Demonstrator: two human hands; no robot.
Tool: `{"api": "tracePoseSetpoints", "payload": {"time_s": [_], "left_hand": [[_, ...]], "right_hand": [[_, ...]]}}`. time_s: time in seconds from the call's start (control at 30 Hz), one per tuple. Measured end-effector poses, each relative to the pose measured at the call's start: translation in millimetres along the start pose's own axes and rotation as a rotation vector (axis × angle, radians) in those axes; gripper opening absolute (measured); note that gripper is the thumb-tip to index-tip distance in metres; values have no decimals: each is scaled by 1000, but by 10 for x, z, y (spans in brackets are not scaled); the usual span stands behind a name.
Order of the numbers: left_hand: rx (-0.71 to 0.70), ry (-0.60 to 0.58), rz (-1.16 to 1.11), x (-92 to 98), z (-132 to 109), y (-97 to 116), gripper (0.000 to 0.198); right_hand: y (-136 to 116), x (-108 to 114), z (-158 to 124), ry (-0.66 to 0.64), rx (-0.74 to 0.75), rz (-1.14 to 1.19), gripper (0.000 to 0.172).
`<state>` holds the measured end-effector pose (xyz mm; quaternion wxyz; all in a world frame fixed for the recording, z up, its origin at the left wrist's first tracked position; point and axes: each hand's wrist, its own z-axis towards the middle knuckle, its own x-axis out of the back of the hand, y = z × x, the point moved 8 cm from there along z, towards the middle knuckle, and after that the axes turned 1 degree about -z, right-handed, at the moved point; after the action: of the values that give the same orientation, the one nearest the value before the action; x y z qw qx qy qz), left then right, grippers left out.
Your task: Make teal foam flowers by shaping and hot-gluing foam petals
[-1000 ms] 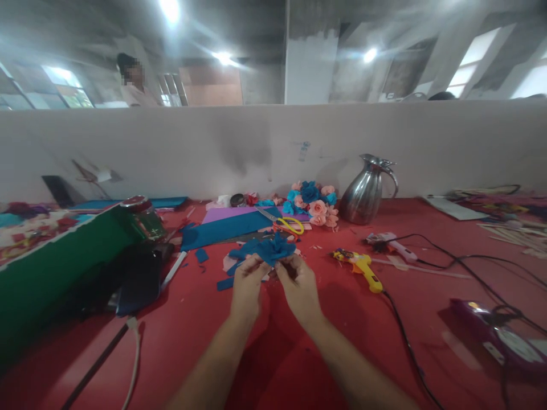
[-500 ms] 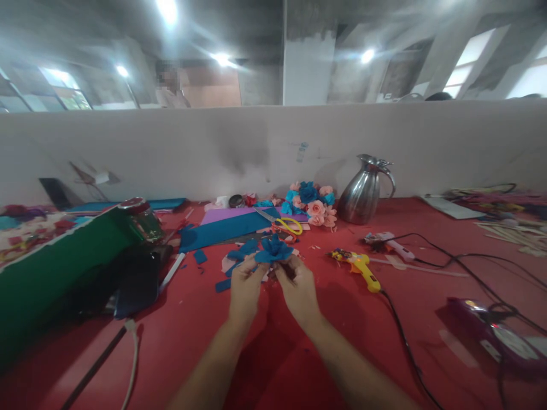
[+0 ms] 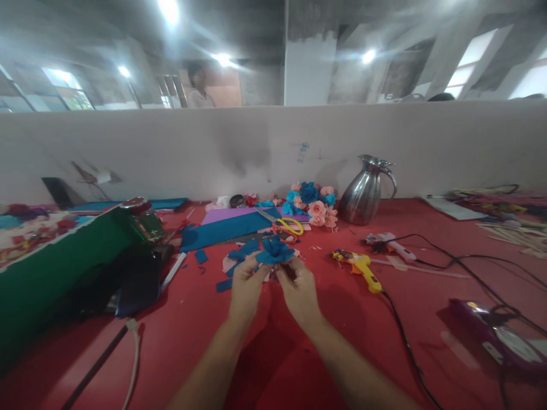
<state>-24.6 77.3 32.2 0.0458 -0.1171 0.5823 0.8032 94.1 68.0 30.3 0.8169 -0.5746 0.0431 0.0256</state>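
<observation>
A blue paper flower (image 3: 274,249) with spread petals is held up between my two hands over the red table (image 3: 350,347). My left hand (image 3: 247,283) pinches its lower left side. My right hand (image 3: 299,287) grips it from the lower right, fingers curled beneath the petals. Its underside is mostly hidden by my fingers. Just behind and left of the flower lie cut pieces of blue paper (image 3: 224,285). Beyond them rest scissors (image 3: 287,224) with yellow and orange handles, partly on a blue paper strip (image 3: 222,230).
At right lie a yellow glue gun (image 3: 366,274) and a pink glue gun (image 3: 395,247), both corded. A steel jug (image 3: 363,191) stands behind, beside a bunch of paper flowers (image 3: 316,208). A green panel (image 3: 64,273), a jar (image 3: 145,219) and a phone (image 3: 137,287) are at left.
My hands and the blue flower stay almost still. In the background, a person has moved to the right. The whole view shifts very slightly.
</observation>
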Motion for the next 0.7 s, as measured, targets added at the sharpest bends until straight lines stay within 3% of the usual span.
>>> {"api": "tracePoseSetpoints", "payload": {"time_s": [0.7], "left_hand": [[-10,-67,32,12,21,3,17]], "right_hand": [[56,-47,7,-43,-10,114,9]]}}
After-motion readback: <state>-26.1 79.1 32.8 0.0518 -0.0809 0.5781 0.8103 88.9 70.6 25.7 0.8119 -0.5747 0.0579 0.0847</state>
